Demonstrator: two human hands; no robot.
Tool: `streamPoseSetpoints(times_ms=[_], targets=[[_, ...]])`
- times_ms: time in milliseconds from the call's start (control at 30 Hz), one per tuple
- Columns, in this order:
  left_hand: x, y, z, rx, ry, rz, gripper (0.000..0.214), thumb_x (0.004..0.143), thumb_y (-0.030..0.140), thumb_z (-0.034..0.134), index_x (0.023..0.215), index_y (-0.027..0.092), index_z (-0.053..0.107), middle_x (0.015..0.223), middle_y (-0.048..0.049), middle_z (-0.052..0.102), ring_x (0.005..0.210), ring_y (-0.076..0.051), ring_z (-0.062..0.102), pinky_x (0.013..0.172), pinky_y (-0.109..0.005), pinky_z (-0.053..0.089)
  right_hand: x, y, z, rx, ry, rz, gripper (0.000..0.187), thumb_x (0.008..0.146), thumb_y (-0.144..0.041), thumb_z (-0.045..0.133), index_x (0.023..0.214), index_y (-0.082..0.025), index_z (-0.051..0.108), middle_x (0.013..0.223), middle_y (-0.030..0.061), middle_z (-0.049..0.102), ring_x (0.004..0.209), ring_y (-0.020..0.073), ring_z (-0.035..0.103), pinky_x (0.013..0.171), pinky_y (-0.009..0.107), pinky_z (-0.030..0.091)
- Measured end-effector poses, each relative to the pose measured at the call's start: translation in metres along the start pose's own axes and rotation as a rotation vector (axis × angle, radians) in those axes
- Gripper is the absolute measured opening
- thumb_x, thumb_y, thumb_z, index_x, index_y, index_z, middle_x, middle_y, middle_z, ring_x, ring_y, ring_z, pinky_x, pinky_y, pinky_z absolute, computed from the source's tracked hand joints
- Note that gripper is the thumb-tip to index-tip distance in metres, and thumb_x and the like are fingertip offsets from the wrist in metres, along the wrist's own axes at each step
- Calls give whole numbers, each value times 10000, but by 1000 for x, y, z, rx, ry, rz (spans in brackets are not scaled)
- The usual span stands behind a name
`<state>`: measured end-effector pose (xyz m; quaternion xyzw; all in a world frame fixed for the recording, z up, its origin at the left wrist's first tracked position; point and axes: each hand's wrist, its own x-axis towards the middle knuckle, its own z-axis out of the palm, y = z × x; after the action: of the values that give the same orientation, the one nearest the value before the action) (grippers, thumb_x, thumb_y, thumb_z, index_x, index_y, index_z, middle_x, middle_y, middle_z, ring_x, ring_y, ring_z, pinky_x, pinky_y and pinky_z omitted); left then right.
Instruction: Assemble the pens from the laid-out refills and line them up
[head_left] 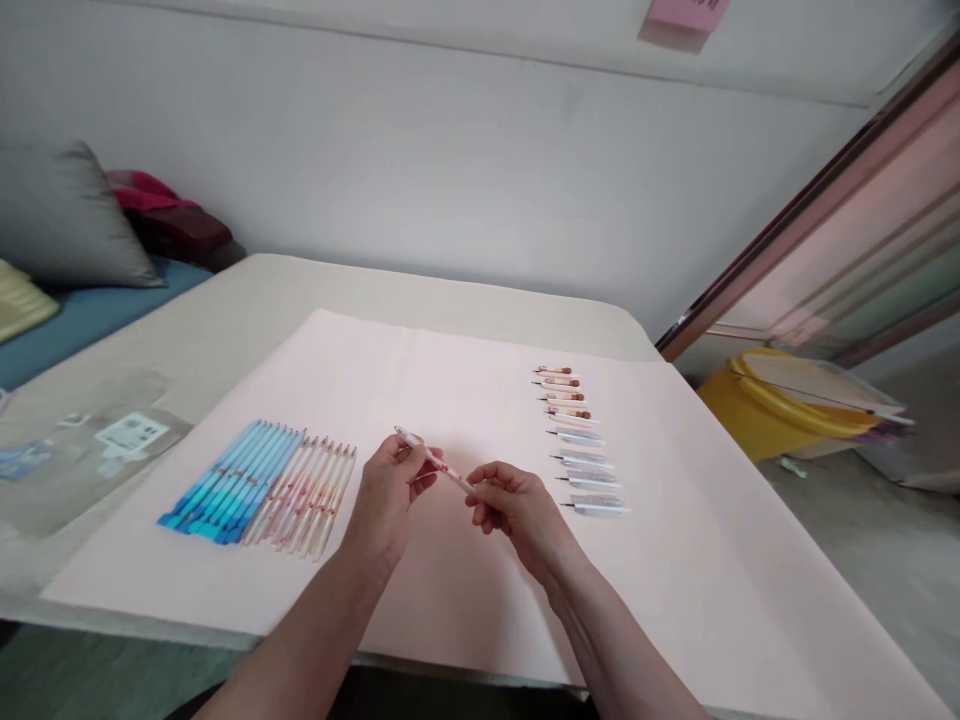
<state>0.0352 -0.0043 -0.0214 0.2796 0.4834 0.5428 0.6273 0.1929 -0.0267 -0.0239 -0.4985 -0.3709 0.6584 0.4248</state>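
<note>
A white pen with reddish markings (444, 467) is held slantwise above the table between both hands. My left hand (391, 487) is closed around its upper end, and the tip pokes out past the fingers. At the lower end, my right hand (508, 500) pinches the pen between thumb and fingers. To the left lies a row of blue pens (238, 478), with white and pinkish pens (307, 495) side by side against it. On the right, several short pen parts with brown ends (566, 397) and several with clear, greyish sleeves (592, 478) lie in a column.
Pale pink paper (450, 370) covers much of the white table (420, 283). Clear plastic packaging with a label (131, 435) lies at the left. A yellow bucket (780, 405) stands on the floor at right; a grey cushion (67, 215) rests at far left.
</note>
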Motion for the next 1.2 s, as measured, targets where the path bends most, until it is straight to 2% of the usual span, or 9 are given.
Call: streamPoseSetpoints(times_ms=[167,333,533,600,667,833,1000,1100,1200], targets=[[0,-1,2,-24,60,-21,224,675,333,679,780,167,572,839,-68,666,765,-145,617,733,-292,448,3,5,5,-194,113,-113,186,685,-317,640,781,-159,643,568,-1,587,496,122,551,486,249,432],[-1,0,2,-27,14,-35,207,702,325,659,798,170,561,856,-72,666,787,-148,616,745,-291,448,4,10,5,-109,89,-69,221,728,-314,562,887,-163,595,633,1,584,448,115,540,417,236,397],[0,0,1,-31,28,-47,196,712,312,655,808,171,559,884,-75,662,794,-143,611,722,-274,449,0,12,11,-464,238,-274,147,698,-205,591,843,-227,581,793,3,592,520,105,538,490,242,413],[1,0,1,-41,24,-51,199,708,312,660,807,169,562,885,-76,662,789,-140,609,721,-272,451,-2,11,13,-521,223,-289,72,769,-243,532,824,-232,577,714,-10,580,469,98,512,479,243,399],[1,0,1,-45,23,-54,197,712,313,657,807,166,565,885,-79,662,783,-137,607,722,-271,453,-3,11,13,-526,186,-260,124,826,-284,466,863,-235,574,686,-12,581,428,96,499,462,246,391],[1,0,1,-51,25,-59,196,721,307,652,822,165,561,896,-82,661,775,-129,600,719,-264,452,-2,13,13,-592,226,-314,187,740,-223,573,926,-234,569,892,19,605,514,98,528,504,240,412],[1,0,1,-64,-2,-58,204,720,321,651,807,161,559,884,-77,656,783,-136,601,714,-266,451,-5,9,17,-581,170,-274,133,843,-254,437,911,-220,546,662,-29,557,432,85,491,458,216,395],[1,0,0,-64,-2,-61,209,712,322,657,802,157,565,872,-79,657,786,-144,605,717,-275,451,-6,6,18,-586,141,-244,207,893,-320,362,904,-210,537,723,-16,577,422,75,496,435,209,386],[1,-1,0,-67,2,-67,210,702,314,664,804,158,569,875,-84,661,784,-147,607,721,-283,451,-4,9,17,-617,153,-267,174,874,-322,412,927,-202,526,785,-2,582,471,83,525,462,209,409]])
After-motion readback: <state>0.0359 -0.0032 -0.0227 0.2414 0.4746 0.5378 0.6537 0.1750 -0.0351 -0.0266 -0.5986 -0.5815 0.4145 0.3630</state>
